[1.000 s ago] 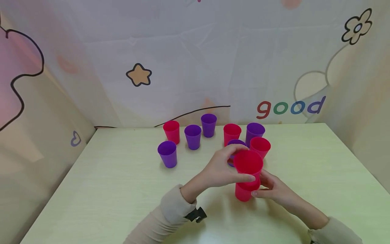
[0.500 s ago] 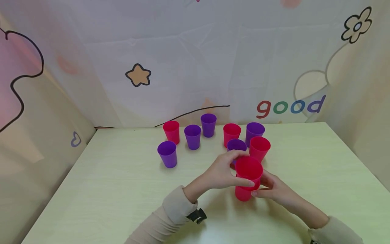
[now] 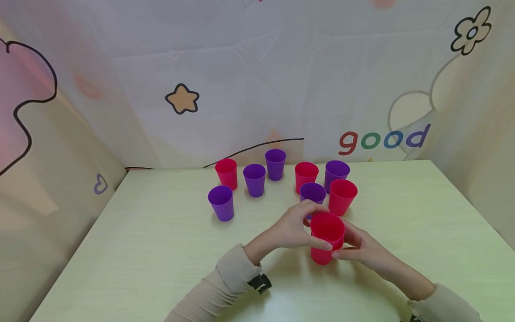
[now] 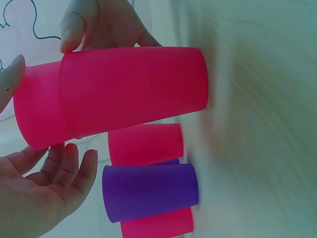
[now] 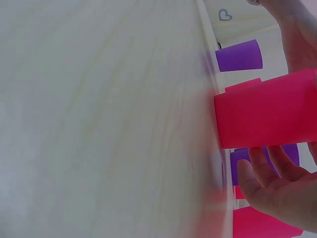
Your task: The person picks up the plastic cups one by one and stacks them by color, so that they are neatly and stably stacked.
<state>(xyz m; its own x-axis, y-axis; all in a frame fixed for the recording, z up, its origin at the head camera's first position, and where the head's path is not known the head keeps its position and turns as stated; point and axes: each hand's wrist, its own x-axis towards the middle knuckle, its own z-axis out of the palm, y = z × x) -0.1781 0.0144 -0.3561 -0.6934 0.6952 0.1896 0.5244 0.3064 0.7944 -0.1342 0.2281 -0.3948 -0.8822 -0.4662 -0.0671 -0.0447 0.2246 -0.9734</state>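
In the head view, my left hand point(image 3: 291, 230) curls round an upper red cup point(image 3: 327, 227) toward half past four, nested in a lower red cup point(image 3: 321, 257) my right hand point(image 3: 367, 251) grips. The left wrist view has the lower cup's base toward three o'clock; the right wrist view, my right fingers point(image 5: 261, 167) bent at its six o'clock side.

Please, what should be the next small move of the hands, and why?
Probably the left hand should press the upper red cup slightly lower, because its rim stands above that of the lower red cup, which the right hand holds.
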